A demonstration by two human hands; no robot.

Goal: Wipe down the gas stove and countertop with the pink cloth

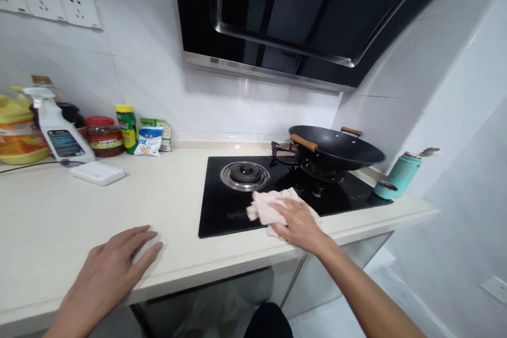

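A pale pink cloth [273, 208] lies bunched on the front edge of the black glass gas stove [222, 206]. My right hand [296, 222] grips it and presses it down near the stove knobs [317, 190]. Part of the cloth is hidden under my palm. To the left, my left hand [119, 253] rests on the cream countertop [170, 195] with its fingers stretched out, holding nothing. The left burner [245, 173] is bare. A black wok [340, 150] with wooden handles sits over the right burner.
A turquoise bottle [404, 174] and small turquoise cup [385, 190] stand right of the stove. A spray bottle [61, 129], red-lidded jar [103, 136], yellow-capped container [127, 129] and white box [98, 173] are at left. The range hood [277, 58] hangs above.
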